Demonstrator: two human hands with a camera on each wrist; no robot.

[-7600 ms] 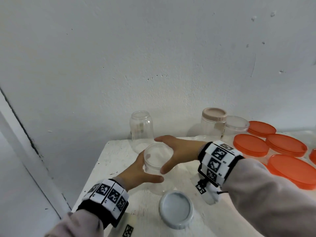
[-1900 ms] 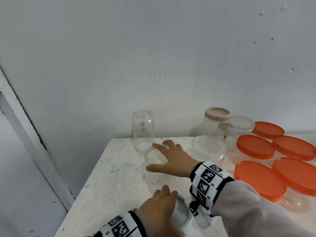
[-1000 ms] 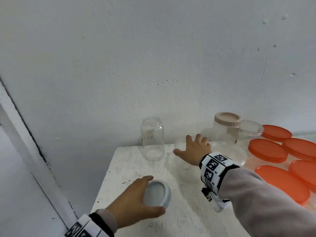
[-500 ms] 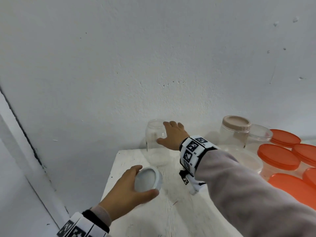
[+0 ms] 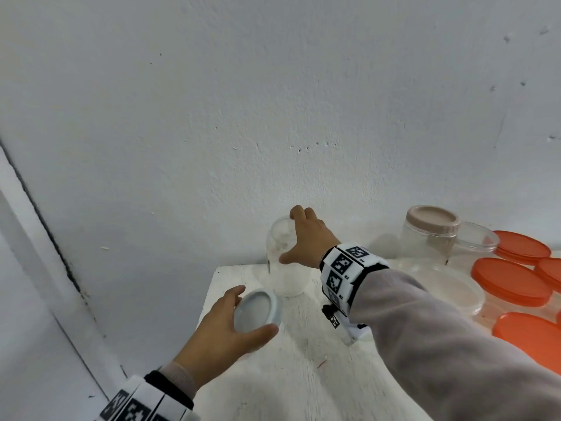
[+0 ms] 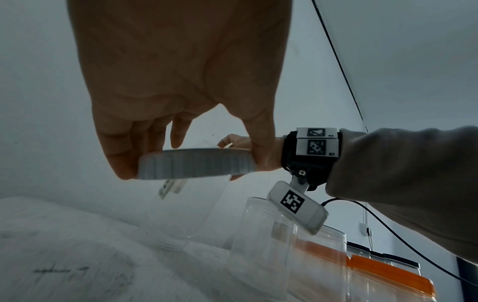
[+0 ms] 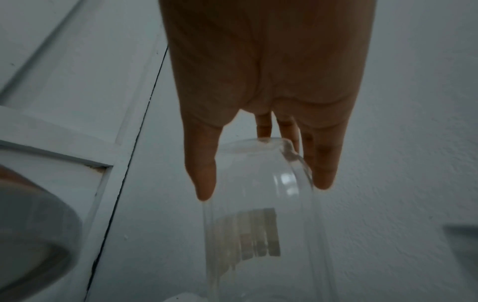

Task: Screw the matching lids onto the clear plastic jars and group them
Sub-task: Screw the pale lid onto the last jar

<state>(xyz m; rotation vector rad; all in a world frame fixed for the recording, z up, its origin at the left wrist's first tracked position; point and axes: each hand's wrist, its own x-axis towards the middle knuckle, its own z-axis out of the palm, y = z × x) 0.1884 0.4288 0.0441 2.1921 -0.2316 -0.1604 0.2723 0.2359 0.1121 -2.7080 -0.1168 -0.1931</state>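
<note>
A tall clear jar [image 5: 288, 281] without a lid stands at the back left corner of the white table [image 5: 303, 375], against the wall. My right hand [image 5: 290, 235] grips its neck, thumb on the near side and fingers over the far rim. The right wrist view shows the same hold [image 7: 264, 187] on the jar [image 7: 258, 204]. My left hand [image 5: 253, 311] holds a grey-white screw lid [image 5: 261, 305] by its rim, just in front and left of the jar. In the left wrist view the lid [image 6: 196, 163] hangs level above the table.
To the right stand a jar with a tan lid [image 5: 431, 235], a clear-lidded jar [image 5: 473, 241], a wide clear-lidded tub [image 5: 449, 287] and several orange-lidded tubs [image 5: 513, 281]. A door frame [image 5: 45, 253] runs close along the table's left edge.
My right hand left the wide tub, moved left to the tall jar and took hold of its neck. My left hand picked up the lid and carried it toward that jar.
</note>
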